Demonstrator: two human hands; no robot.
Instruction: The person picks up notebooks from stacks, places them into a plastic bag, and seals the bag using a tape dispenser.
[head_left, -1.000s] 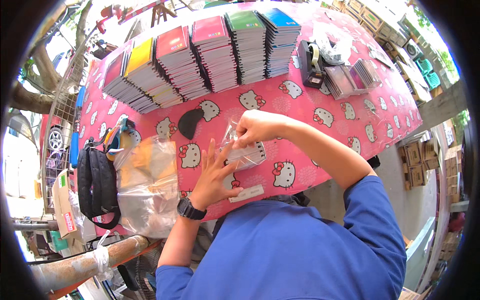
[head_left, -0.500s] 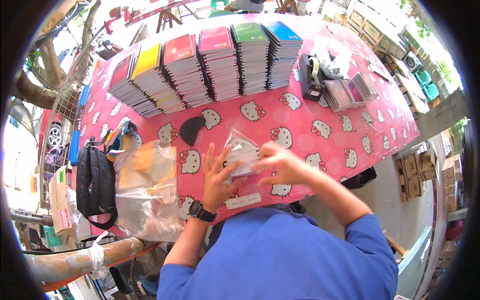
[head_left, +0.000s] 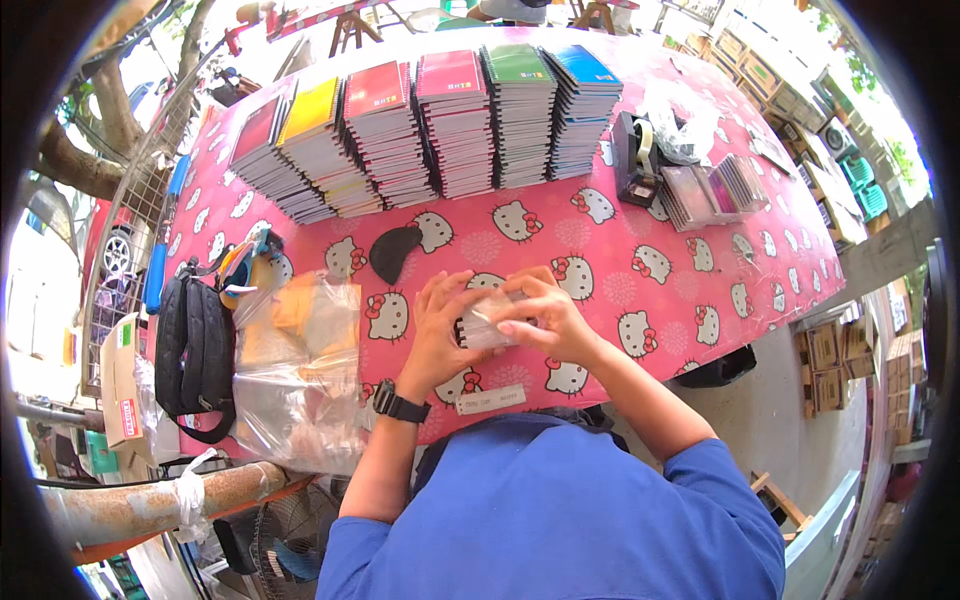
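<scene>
1. The small white spiral-bound pad in clear film [head_left: 482, 330] lies on the pink cartoon-cat table [head_left: 622, 292], between both hands, probably so both can reach it.
2. The left hand [head_left: 440, 322] curls round the pad's 9 o'clock side, fingers beyond it and thumb nearer the body, seemingly steadying it.
3. The right hand [head_left: 548, 312] bends over the 3 o'clock side, thumb and forefinger drawn close; whether they pinch film, I cannot tell.
4. At 6 o'clock lies a white printed strip [head_left: 492, 400], within thumb's reach.
5. Six stacks of coloured spiral notebooks [head_left: 455, 130] stand from 10 to 1 o'clock, likely sorted by cover colour.
6. The black tape dispenser [head_left: 637, 172] sits at 1–2 o'clock, apparently kept clear of the hands.
7. Clear plastic sheets [head_left: 298, 400] lie flat at 8–9 o'clock, perhaps for easy picking.
</scene>
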